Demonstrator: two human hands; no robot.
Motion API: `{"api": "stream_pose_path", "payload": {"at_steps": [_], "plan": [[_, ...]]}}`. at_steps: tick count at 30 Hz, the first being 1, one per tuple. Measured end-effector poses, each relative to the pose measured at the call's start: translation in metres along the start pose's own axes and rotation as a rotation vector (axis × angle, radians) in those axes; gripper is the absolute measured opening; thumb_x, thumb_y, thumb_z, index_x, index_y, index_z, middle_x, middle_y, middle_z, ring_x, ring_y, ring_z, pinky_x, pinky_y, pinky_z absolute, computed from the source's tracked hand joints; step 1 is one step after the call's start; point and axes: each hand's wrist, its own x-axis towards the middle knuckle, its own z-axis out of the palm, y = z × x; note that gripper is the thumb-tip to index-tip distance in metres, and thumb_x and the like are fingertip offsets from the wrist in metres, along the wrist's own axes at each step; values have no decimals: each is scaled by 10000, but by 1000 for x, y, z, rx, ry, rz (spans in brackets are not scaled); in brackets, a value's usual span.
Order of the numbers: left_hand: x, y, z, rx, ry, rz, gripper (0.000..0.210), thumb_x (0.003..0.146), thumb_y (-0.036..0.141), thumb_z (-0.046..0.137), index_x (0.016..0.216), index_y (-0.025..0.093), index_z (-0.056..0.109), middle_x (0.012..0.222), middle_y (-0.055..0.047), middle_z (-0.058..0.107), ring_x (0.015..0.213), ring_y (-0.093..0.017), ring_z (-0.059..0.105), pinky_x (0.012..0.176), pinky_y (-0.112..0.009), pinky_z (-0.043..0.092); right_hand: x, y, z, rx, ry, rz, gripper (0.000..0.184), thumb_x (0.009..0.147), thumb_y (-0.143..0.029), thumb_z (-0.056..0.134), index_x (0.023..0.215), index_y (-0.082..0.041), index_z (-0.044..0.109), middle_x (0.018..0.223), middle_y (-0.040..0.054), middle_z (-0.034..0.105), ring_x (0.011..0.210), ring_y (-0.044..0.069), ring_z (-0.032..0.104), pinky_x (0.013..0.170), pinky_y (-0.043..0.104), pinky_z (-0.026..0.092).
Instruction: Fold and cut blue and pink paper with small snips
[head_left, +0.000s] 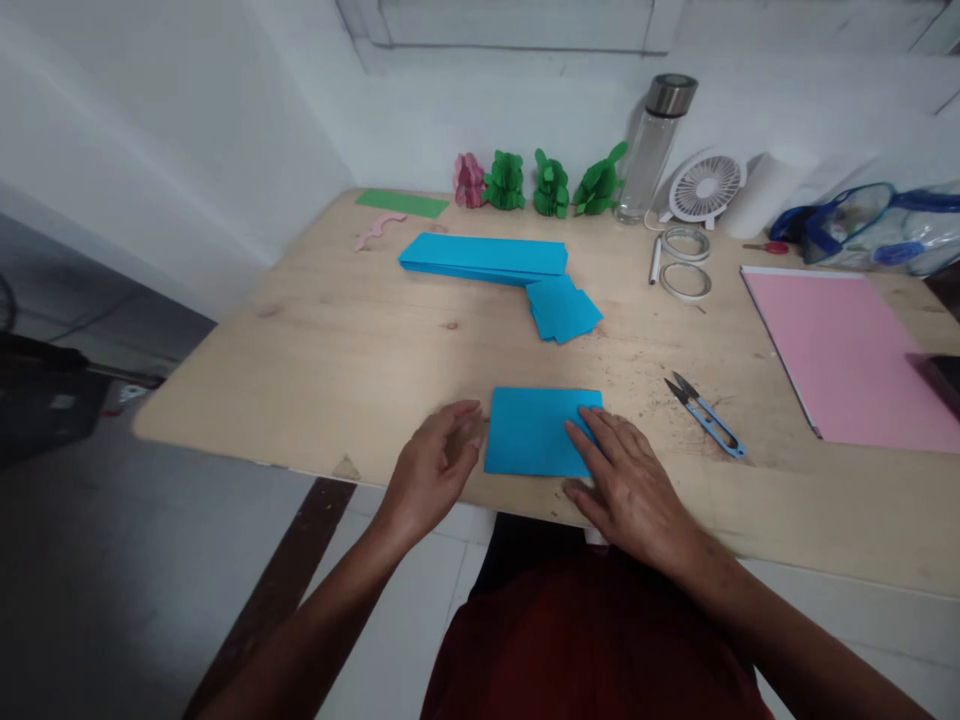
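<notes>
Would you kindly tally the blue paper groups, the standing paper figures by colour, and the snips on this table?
Blue paper groups: 3 (rectangle under the right hand, long paper, small stack)
Green paper figures: 3
Pink paper figure: 1
Blue-handled snips: 1
Total: 8

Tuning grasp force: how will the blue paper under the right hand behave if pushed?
The blue paper looks thin and flat: likely light, apt to slide on the table. With the right hand on one side, it may buckle.
</notes>
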Motion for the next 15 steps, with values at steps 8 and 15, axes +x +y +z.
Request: {"api": "stream_pose_path", "payload": {"at_steps": [8,15], "plan": [[4,20,2,-445,-61,-88,349,863,351,548,1178,200,533,1171,-103,650,1110,-242,601,912,-429,508,-3,2,6,79,75,40,676,896,-324,489,1487,-166,201,1468,179,366,1351,317,334,1036,541,376],[5,66,9,-756,-137,20,412,880,298,537,1273,227,438,1295,-95,573,1162,-244,568,986,-437,473,-2,3,6,231,159,136,689,873,-324,506,1472,-145,217,1446,179,391,1328,311,366,1034,523,385]]}}
